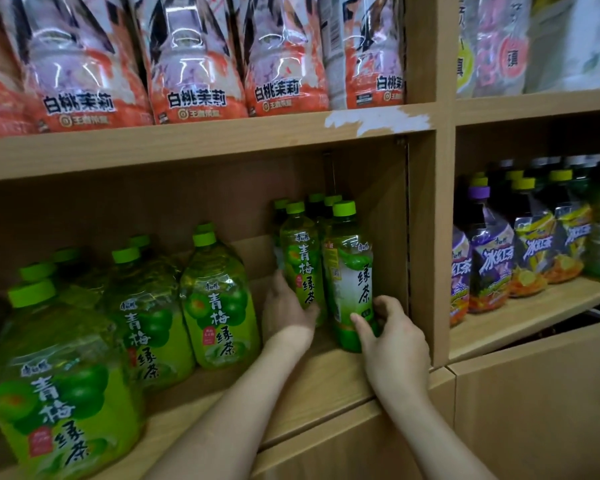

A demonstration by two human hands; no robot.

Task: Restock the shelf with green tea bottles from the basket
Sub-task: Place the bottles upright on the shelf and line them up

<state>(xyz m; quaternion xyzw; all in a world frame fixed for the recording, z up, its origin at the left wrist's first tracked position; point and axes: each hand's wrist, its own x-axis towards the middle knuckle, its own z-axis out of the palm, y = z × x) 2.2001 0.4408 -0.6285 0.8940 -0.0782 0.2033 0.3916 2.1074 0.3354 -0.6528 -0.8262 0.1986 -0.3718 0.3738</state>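
Head view: shelving, my left hand (288, 317) gripping plum tea bottle (300, 258), right hand (393, 344) gripping green tea bottle (348, 271).
Next: release both upright.

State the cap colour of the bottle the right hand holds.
The cap is light green; head view.

The right hand (392, 341) gripped a slim green tea bottle (348, 271) low on its label, thumb in front and fingers (383, 304) curled behind. The bottle stood upright on the wooden shelf (312, 382), near the compartment's right wall. Just beside it, the left hand (286, 313) held a plum green tea bottle (300, 258). Large green bottles (218, 299) stood further left.
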